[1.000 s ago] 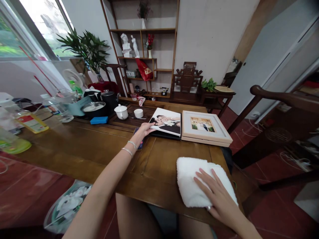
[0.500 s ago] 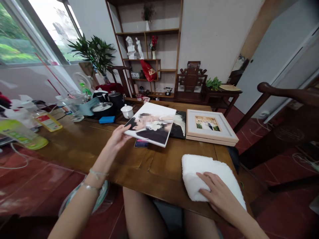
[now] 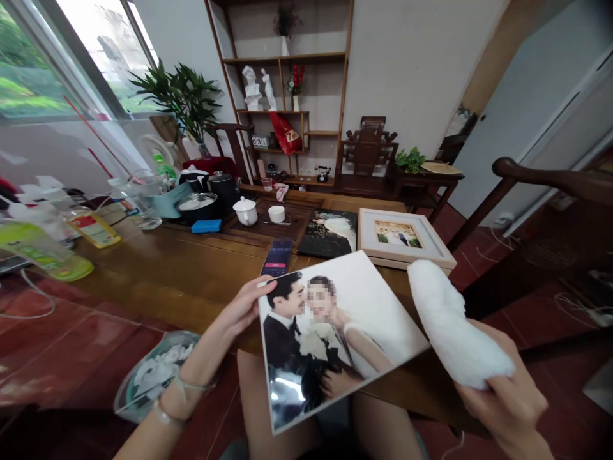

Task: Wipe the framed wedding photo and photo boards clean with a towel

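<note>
My left hand (image 3: 238,310) grips the left edge of a glossy photo panel (image 3: 330,329) showing a couple, held tilted above my lap at the near edge of the wooden table (image 3: 167,275). My right hand (image 3: 510,402) is closed on a folded white towel (image 3: 453,322), lifted off the table to the right of the panel. A phone (image 3: 278,257) lies on the table just beyond the panel. Further back lie a dark photo panel (image 3: 329,232) and a white framed photo (image 3: 403,237).
A tea tray with a white teapot (image 3: 246,211), cup (image 3: 276,213) and dark pots (image 3: 201,195) stands at the table's far side. Bottles (image 3: 45,252) crowd the left end. A wooden chair (image 3: 550,191) is on the right. A floral bag (image 3: 153,374) lies on the floor.
My left hand has lifted the couple's photo panel from the stack and brought it to my lap. My right hand has picked the towel up off the table.
</note>
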### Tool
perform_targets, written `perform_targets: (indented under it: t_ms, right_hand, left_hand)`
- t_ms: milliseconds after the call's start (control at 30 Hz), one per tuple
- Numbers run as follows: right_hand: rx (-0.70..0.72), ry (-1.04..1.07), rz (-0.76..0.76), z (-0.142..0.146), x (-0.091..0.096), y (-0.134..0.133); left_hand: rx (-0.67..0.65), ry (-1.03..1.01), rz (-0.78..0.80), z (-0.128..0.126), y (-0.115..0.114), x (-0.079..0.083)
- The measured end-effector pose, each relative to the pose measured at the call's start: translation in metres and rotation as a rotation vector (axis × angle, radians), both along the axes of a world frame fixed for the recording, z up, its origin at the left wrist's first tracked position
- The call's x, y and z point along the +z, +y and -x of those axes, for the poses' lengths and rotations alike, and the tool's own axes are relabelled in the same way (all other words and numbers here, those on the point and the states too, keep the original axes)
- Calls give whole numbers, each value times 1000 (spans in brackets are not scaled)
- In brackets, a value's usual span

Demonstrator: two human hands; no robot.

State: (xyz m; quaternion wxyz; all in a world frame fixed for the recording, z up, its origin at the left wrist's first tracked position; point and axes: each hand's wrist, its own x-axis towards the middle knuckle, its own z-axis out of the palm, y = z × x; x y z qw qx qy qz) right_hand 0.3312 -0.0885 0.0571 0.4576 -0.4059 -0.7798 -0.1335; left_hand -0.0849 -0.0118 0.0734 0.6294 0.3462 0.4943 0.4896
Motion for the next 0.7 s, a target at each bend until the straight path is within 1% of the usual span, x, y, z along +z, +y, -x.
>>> perform_targets:
  t_ms: [67, 167, 233, 300, 467, 567, 700]
  right_hand:
    - [46, -39, 16, 1, 1, -7]
    - [130, -180, 62, 7, 0, -12]
    - [161, -265, 74, 13, -3, -11]
    - [174, -323, 72, 18, -9, -8]
    - [197, -398, 109, 26, -20, 4]
    - [197, -379, 127, 28, -22, 7]
    - [204, -364, 152, 31, -24, 10]
  left_hand:
    - [-80, -15, 25, -15, 8, -11]
    - [-178, -14, 31, -34, 22, -27]
    - [-230, -20, 31, -44, 32, -35]
    - [-262, -19, 43, -52, 42, -40]
    - [-298, 26, 107, -61, 63, -40]
    - [-285, 71, 153, -65, 73, -39]
    - [-257, 114, 171, -71, 88, -42]
